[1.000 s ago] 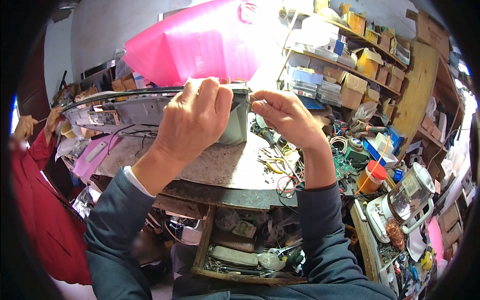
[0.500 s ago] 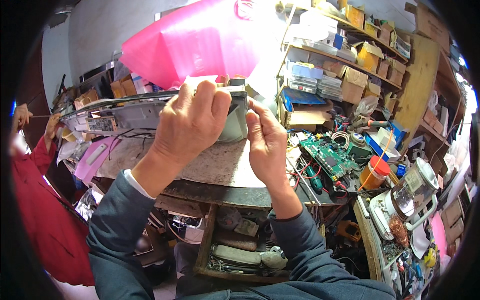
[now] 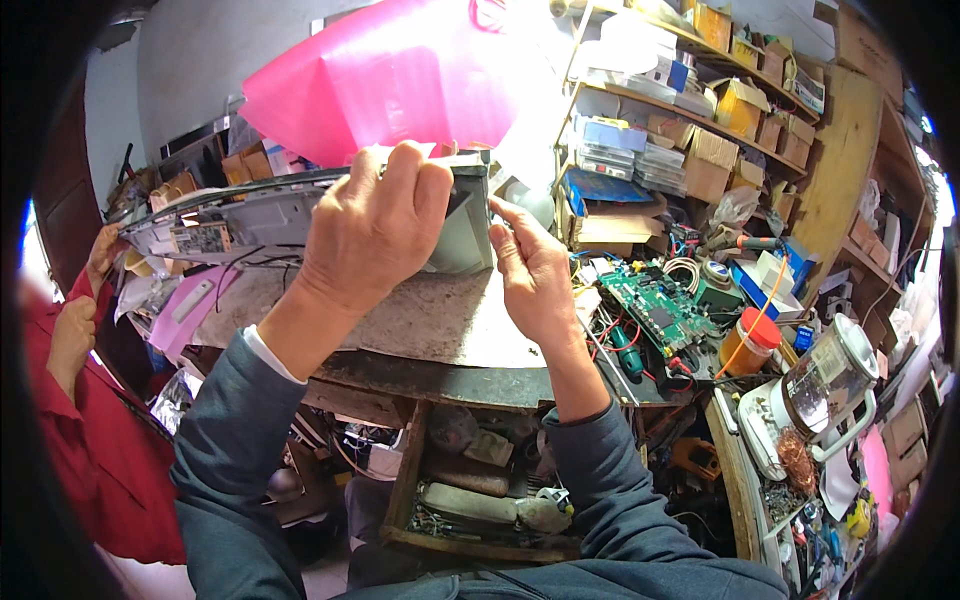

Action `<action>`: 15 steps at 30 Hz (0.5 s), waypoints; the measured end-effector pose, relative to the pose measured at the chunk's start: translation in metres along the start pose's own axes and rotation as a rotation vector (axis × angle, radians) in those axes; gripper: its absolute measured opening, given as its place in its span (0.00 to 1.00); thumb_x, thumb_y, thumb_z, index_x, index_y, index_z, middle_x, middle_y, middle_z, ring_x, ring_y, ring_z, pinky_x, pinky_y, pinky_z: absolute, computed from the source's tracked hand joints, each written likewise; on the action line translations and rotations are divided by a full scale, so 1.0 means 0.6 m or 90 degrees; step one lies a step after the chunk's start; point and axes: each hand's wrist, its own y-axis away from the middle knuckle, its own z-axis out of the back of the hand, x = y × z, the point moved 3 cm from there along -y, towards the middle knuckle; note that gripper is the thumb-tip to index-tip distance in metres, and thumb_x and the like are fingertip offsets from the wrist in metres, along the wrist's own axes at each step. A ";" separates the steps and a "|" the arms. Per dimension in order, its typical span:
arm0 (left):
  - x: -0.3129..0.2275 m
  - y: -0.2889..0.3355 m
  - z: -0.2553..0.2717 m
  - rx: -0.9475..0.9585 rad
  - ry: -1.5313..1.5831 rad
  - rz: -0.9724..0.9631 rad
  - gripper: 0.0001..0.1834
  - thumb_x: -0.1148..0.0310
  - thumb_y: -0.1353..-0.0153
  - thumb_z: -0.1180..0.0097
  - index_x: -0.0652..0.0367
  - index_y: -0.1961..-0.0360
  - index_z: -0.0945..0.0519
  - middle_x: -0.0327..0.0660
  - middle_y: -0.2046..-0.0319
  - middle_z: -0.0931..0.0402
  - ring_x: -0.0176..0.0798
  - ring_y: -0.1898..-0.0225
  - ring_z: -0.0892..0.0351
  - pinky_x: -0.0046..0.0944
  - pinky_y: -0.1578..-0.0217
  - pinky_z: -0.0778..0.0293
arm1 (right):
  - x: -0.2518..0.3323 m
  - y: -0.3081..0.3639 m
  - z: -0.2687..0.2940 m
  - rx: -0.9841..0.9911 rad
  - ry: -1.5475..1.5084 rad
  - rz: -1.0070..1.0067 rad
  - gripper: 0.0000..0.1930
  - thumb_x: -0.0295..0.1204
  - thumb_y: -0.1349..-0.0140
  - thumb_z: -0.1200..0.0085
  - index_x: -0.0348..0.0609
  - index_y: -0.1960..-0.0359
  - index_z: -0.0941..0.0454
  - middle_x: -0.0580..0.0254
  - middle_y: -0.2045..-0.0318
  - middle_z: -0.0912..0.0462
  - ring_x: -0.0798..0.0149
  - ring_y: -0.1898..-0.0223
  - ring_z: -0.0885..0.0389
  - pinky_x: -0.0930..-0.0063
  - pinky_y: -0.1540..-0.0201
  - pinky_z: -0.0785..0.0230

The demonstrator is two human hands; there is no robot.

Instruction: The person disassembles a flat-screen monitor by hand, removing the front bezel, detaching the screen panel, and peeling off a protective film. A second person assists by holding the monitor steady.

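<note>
A flat-screen television or similar panel (image 3: pixel 275 215) stands tilted on its long edge across the bench, its grey inner side and a small circuit board (image 3: pixel 203 238) facing me. My left hand (image 3: pixel 370 235) is closed over its upper edge near the right corner; the fingertips are hidden behind the fist. At the right end of the panel, my right hand (image 3: pixel 533 268) pinches the side edge between thumb and forefinger. A co-worker in red has one hand (image 3: pixel 103 252) at the panel's far left end and the other (image 3: pixel 72 338) in front of the chest.
Below the bench top (image 3: pixel 430 320) a drawer (image 3: pixel 398 500) stands open, holding pouches and small parts. To the right lie a green circuit board (image 3: pixel 660 312), a red-lidded jar (image 3: pixel 750 342) and a blender (image 3: pixel 825 390). Pink sheeting (image 3: pixel 390 85) hangs behind; loaded shelves (image 3: pixel 700 120) rise at right.
The panel's right end and my left hand have shifted slightly left and up. My right forefinger has straightened along the edge. One of the co-worker's hands has dropped to chest height.
</note>
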 end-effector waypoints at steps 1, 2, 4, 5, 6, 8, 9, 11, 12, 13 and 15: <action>0.000 0.000 0.000 0.001 0.000 0.001 0.09 0.71 0.40 0.37 0.56 0.65 0.28 0.37 0.64 0.29 0.35 0.69 0.21 0.29 0.75 0.18 | -0.003 -0.001 0.000 0.000 -0.005 -0.003 0.19 0.30 0.19 0.46 0.40 0.31 0.20 0.77 0.74 0.31 0.79 0.72 0.39 0.80 0.70 0.43; 0.000 -0.001 0.000 0.001 0.000 0.002 0.09 0.71 0.40 0.37 0.56 0.65 0.28 0.37 0.64 0.29 0.35 0.69 0.21 0.29 0.75 0.18 | -0.005 -0.001 0.001 0.001 -0.014 -0.001 0.18 0.30 0.19 0.47 0.41 0.32 0.20 0.77 0.74 0.31 0.79 0.72 0.39 0.80 0.70 0.43; -0.001 -0.002 0.001 -0.004 0.003 0.006 0.10 0.71 0.40 0.37 0.56 0.65 0.28 0.37 0.64 0.29 0.35 0.68 0.21 0.29 0.75 0.17 | -0.009 0.000 0.003 0.004 -0.032 0.000 0.18 0.30 0.19 0.47 0.41 0.32 0.20 0.78 0.74 0.32 0.79 0.72 0.39 0.81 0.69 0.43; -0.001 -0.003 0.001 -0.007 0.005 0.007 0.10 0.71 0.40 0.37 0.56 0.65 0.28 0.37 0.64 0.29 0.35 0.68 0.21 0.29 0.75 0.17 | -0.007 -0.001 0.003 0.003 -0.034 0.008 0.17 0.29 0.19 0.47 0.41 0.33 0.20 0.78 0.74 0.32 0.79 0.72 0.39 0.81 0.69 0.43; -0.001 -0.003 0.002 -0.007 0.009 0.009 0.10 0.71 0.40 0.37 0.56 0.65 0.28 0.37 0.64 0.29 0.35 0.68 0.21 0.29 0.75 0.17 | -0.005 -0.002 0.001 0.002 -0.035 0.013 0.17 0.29 0.19 0.47 0.41 0.33 0.20 0.78 0.74 0.32 0.79 0.72 0.39 0.81 0.69 0.43; 0.000 -0.002 0.002 -0.007 0.017 0.013 0.10 0.70 0.40 0.37 0.56 0.65 0.28 0.38 0.64 0.29 0.34 0.68 0.21 0.29 0.75 0.17 | -0.006 -0.002 0.000 -0.002 -0.033 0.022 0.16 0.29 0.19 0.46 0.41 0.34 0.19 0.78 0.74 0.32 0.80 0.72 0.39 0.81 0.69 0.43; -0.001 -0.003 0.003 -0.007 0.016 0.011 0.10 0.70 0.40 0.37 0.56 0.65 0.28 0.38 0.64 0.29 0.34 0.68 0.21 0.29 0.75 0.17 | -0.006 -0.003 0.000 -0.006 -0.029 0.027 0.15 0.28 0.19 0.46 0.41 0.35 0.19 0.78 0.74 0.32 0.80 0.72 0.39 0.81 0.69 0.43; -0.002 -0.004 0.004 -0.009 0.015 0.009 0.10 0.70 0.39 0.36 0.56 0.65 0.28 0.38 0.64 0.29 0.34 0.68 0.21 0.28 0.75 0.17 | -0.005 -0.003 0.002 -0.009 -0.019 0.030 0.15 0.28 0.19 0.46 0.41 0.36 0.19 0.79 0.74 0.32 0.80 0.72 0.39 0.81 0.69 0.43; -0.001 -0.003 0.004 -0.005 0.012 0.009 0.10 0.70 0.39 0.36 0.55 0.65 0.28 0.38 0.64 0.29 0.34 0.68 0.21 0.28 0.75 0.17 | -0.004 -0.002 0.001 -0.008 -0.016 0.027 0.15 0.28 0.19 0.46 0.41 0.35 0.20 0.79 0.74 0.32 0.80 0.72 0.39 0.81 0.69 0.44; -0.001 -0.002 0.004 -0.002 0.010 0.009 0.10 0.70 0.39 0.36 0.55 0.65 0.28 0.38 0.64 0.29 0.34 0.68 0.21 0.28 0.75 0.17 | -0.003 -0.002 -0.001 -0.007 -0.013 0.023 0.15 0.28 0.19 0.46 0.41 0.35 0.20 0.79 0.74 0.32 0.80 0.72 0.39 0.81 0.70 0.44; -0.002 -0.002 0.004 0.000 0.006 0.008 0.10 0.70 0.39 0.36 0.55 0.65 0.28 0.38 0.65 0.29 0.34 0.68 0.21 0.28 0.75 0.18 | -0.007 -0.001 -0.009 -0.028 -0.025 0.032 0.17 0.29 0.20 0.46 0.41 0.34 0.22 0.71 0.77 0.31 0.76 0.74 0.37 0.76 0.71 0.41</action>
